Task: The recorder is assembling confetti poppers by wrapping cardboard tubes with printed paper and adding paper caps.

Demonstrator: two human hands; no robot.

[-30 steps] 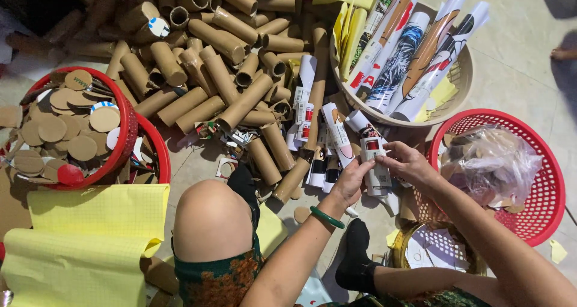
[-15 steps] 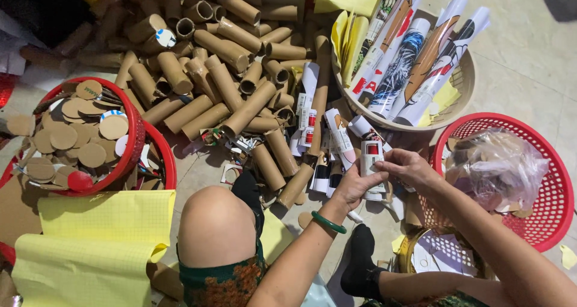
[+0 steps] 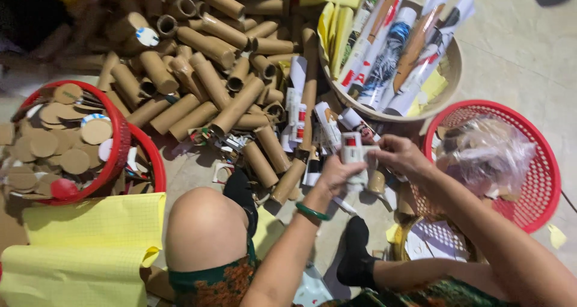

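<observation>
My left hand [image 3: 336, 173] and my right hand [image 3: 401, 155] meet over the floor and both grip a small tube wrapped in white and red printed paper [image 3: 354, 156]. A green bangle [image 3: 311, 211] sits on my left wrist. Just beyond the hands lie several more wrapped tubes [image 3: 327, 124] and a large heap of bare brown cardboard tubes [image 3: 204, 72]. My bare knee [image 3: 201, 223] is below the left hand.
A tan bowl [image 3: 454, 66] holds rolled printed sheets. At the right, a red mesh basket [image 3: 538, 163] contains a clear plastic bag. At the left, a red basket [image 3: 120, 145] holds brown cardboard discs. Yellow paper sheets [image 3: 78, 247] lie at lower left.
The view has drifted a little; my hands stay together on the wrapped tube, with the fingers shifting slightly around it.
</observation>
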